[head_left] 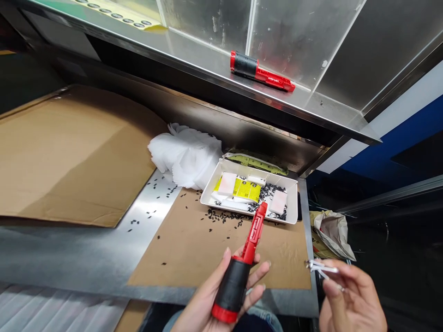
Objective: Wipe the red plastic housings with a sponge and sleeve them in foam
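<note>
My left hand [214,295] is wrapped round the thick black barrel of a red and black plastic tool housing [238,267]. Its narrow red end points up and away, in front of a white tray. At the right, my right hand [353,295] pinches a few thin silver-white pieces [321,267] between thumb and fingers; their exact kind is unclear. The white tray [207,199] holds small black parts [265,193], a yellow-labelled packet [247,189] and pale pink-white blocks [278,203]. More black bits lie scattered in front of it.
A similar red and black housing [261,74] lies on the metal shelf [194,53]. White soft sheets [190,157] are heaped left of the tray, beside a large cardboard piece [69,157]. Cardboard [194,258] covers part of the metal table. An open paper bag [334,230] stands at the right.
</note>
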{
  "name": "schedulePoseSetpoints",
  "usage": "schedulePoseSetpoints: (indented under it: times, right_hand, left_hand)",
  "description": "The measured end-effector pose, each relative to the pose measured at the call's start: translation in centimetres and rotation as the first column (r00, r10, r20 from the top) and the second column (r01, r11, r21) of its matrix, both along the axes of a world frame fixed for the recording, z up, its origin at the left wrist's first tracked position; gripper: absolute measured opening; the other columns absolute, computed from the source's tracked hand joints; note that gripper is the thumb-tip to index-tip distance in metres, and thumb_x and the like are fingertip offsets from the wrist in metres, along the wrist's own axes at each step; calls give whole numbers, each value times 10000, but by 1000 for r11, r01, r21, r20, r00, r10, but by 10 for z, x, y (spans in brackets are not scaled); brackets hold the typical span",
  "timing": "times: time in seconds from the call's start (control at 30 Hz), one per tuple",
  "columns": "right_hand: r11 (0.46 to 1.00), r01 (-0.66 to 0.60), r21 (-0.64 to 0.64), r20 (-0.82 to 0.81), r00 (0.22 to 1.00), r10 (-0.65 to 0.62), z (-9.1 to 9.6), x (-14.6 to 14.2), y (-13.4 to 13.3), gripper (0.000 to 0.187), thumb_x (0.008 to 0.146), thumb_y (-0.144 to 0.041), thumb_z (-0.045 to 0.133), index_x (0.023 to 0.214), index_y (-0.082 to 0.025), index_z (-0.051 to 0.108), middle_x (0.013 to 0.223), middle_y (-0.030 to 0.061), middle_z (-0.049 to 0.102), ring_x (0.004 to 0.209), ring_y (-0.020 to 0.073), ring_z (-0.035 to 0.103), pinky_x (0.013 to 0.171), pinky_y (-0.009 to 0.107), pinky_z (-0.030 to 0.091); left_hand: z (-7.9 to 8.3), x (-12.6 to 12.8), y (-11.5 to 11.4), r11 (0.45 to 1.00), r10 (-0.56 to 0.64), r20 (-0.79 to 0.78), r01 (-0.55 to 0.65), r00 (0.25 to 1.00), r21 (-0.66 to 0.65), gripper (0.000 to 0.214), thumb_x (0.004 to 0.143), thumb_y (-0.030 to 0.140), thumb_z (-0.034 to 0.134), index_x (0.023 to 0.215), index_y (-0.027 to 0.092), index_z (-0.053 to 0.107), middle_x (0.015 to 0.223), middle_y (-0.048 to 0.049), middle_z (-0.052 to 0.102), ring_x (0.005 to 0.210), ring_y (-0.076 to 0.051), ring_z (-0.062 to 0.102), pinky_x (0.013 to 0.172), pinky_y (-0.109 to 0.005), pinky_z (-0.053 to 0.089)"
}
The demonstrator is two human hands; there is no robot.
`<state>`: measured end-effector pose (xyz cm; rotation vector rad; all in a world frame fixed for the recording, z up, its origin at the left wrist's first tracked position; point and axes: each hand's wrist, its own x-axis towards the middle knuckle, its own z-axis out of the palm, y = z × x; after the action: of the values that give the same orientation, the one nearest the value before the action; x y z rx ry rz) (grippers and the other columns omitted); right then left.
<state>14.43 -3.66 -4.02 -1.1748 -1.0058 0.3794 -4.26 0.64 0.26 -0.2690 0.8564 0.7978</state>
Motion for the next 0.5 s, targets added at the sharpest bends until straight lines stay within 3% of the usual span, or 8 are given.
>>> schedulePoseSetpoints:
  times: [0.07,0.1,0.17,0.23,0.3,0.4,0.5]
  right_hand:
    - [969,80,-233,44,996,-71,-28,32,8,321,776,-270,769,1033,-165,610,887,86,760,787,214,746,695,280,619]
    - [922,104,-374,82,993,-79,-47,44,12,377,778,-351,755,1062,-161,594,933,108,754,831,225,742,735,305,613]
    - [798,100,-594,201,979,28,-90,61,19,441,811,-513,631,1065,-158,568,975,138,739,878,249,733,774,351,602]
    - [713,108,-693,266,957,113,-131,67,24,419,787,-528,589,998,-166,596,910,140,741,833,282,732,754,397,594]
    - [660,133,-739,319,932,170,-158,66,27,344,758,-471,587,939,-182,636,828,126,741,785,318,724,741,449,577]
    - [613,164,-773,389,886,253,-171,61,31,325,754,-362,554,998,-182,673,885,136,748,875,357,710,809,497,538]
    - [623,148,-768,427,843,326,-157,62,38,497,752,-317,566,1227,-175,608,1178,138,698,1117,345,642,906,470,506]
  left_hand:
    - [-3,-3,4,995,25,54,-20,998,-93,428,971,271,456,1273,-25,520,882,-195,768,790,-246,756,620,-307,633]
    - [-5,-4,6,991,47,78,-36,996,-131,458,977,280,435,1318,-22,485,859,-206,762,757,-246,757,614,-311,632]
    - [-11,-8,7,981,89,107,-69,990,-179,465,978,269,420,1373,26,456,852,-215,754,715,-245,755,612,-323,633]
    - [-15,-10,6,975,131,117,-106,985,-197,456,968,247,436,1388,70,460,876,-217,747,712,-245,754,621,-334,636]
    - [-17,-12,4,967,167,108,-141,980,-212,466,961,241,452,1397,77,454,885,-218,741,717,-245,753,627,-343,639]
    - [-19,-11,1,960,231,93,-211,969,-183,539,952,224,477,1443,31,367,873,-220,735,717,-228,748,645,-328,639]
    - [-26,-9,-5,969,225,29,-220,974,-112,615,932,217,533,1462,1,308,875,-198,744,685,-197,735,651,-291,635]
